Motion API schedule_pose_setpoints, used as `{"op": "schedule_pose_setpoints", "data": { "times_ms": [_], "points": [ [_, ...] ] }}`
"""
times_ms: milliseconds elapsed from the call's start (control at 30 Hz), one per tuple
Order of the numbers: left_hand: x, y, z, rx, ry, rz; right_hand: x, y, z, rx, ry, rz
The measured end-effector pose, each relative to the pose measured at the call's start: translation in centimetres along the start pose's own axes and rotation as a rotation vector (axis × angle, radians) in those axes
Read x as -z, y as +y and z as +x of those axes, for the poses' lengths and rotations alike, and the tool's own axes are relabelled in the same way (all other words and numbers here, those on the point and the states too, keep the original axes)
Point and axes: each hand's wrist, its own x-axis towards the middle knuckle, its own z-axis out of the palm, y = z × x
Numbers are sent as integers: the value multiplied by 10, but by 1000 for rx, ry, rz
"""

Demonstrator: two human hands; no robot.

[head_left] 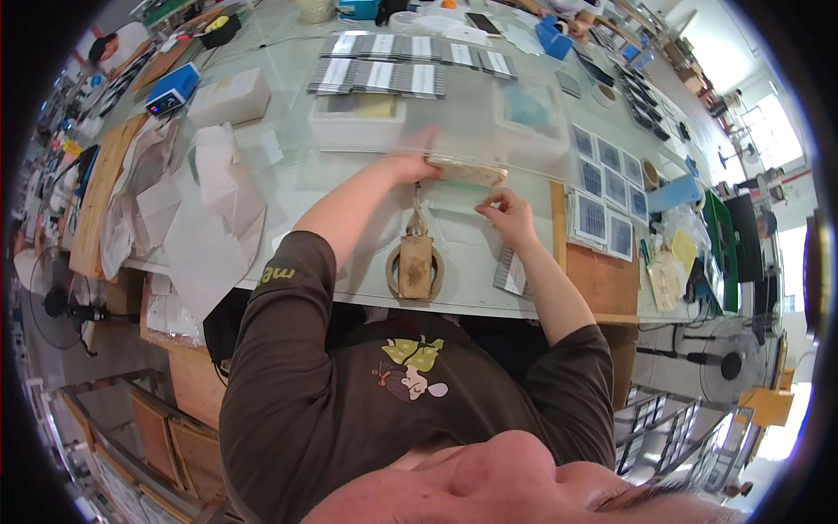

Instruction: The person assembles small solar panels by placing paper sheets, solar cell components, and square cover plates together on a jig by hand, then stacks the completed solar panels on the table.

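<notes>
The left hand (412, 162) lies at about 12 o'clock from the person's chest, stretched out over the pale table (297, 175). Its fingers are together and pressed on the left end of a flat pale strip (467, 172), which lies across the table just beyond both hands, running from 9 to 3 o'clock. A clear plastic sheet (489, 122) covers the area around the strip and spreads away toward 12 o'clock.

The right hand (506, 214) sits at about 5 o'clock from the strip, close to it but apart from its right end. Its fingertips are pinched together; whether something small sits between them I cannot tell.

At 6 o'clock from the left hand, near the table edge, a worn tan tape dispenser (415, 266) stands with a strand of tape rising toward the strip. At 5 o'clock from the right hand lies a small striped card (511, 272). At 3 o'clock from the right hand a group of small dark blue solar cells (604, 188) lies in rows beside a brown board (602, 281).

At 12 o'clock, far across the table, rows of grey striped panels (393, 65) lie side by side. At 9 o'clock crumpled white paper (214, 210) is heaped, with a white box (229, 96) and a blue device (171, 90) beyond it
</notes>
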Motion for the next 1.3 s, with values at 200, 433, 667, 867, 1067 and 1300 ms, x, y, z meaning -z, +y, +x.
{"op": "schedule_pose_setpoints", "data": {
  "times_ms": [200, 433, 667, 867, 1067, 1300],
  "points": [
    [-1, 14, -23, 150, -61, -88, -2, -18, -1, -7, 43, -131],
    [5, 13, -45, -64, -16, -228, -14, -10, -12, 166, 259, -444],
    [-6, 7, -168, -159, 459, -142, -19, -43, -20, 637, 304, -1076],
    [7, 0, -274, -130, 586, -189, 3, -33, -7, 618, 226, -1039],
    [3, -1, -316, -103, 671, -21, 13, -82, 13, 465, 89, -885],
    [1, 19, -259, -209, 652, 136, 42, -105, 31, 296, 1, -587]
  ]
}}
